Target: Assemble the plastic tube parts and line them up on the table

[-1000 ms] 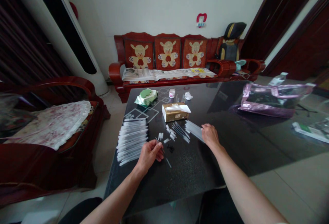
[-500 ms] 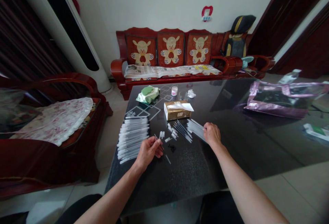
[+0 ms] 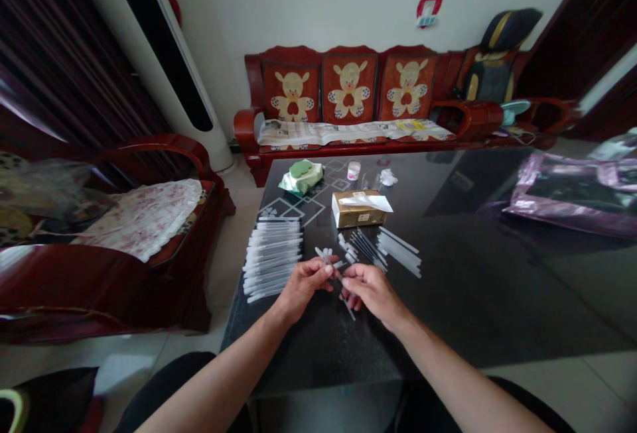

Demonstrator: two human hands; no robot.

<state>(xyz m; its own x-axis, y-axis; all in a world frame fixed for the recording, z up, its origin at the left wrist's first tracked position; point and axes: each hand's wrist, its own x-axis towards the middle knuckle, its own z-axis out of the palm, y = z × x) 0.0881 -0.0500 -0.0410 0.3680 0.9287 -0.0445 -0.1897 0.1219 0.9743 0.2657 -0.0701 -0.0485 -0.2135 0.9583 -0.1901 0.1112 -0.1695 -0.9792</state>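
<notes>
Both my hands meet over the near left part of a dark glossy table (image 3: 448, 300). My left hand (image 3: 304, 284) pinches a small clear pen part between thumb and fingertips. My right hand (image 3: 372, 290) is closed on a thin clear tube that points down toward the table. Just beyond the hands lie small clear caps (image 3: 345, 252) and thin dark refills (image 3: 368, 246). To the right of those is a loose pile of clear pen barrels (image 3: 399, 252). A neat row of white finished pens (image 3: 273, 257) lies left of my left hand.
A brown cardboard box (image 3: 359, 209) stands behind the parts. Farther back are a green wipes pack (image 3: 300, 176) and a small white jar (image 3: 353, 170). A pink plastic bag (image 3: 572, 197) lies at the right. A red wooden sofa (image 3: 368, 111) and an armchair (image 3: 124, 234) flank the table.
My right hand left the pile of clear barrels and came in to meet my left hand, now holding a thin tube. The view shifted left and down.
</notes>
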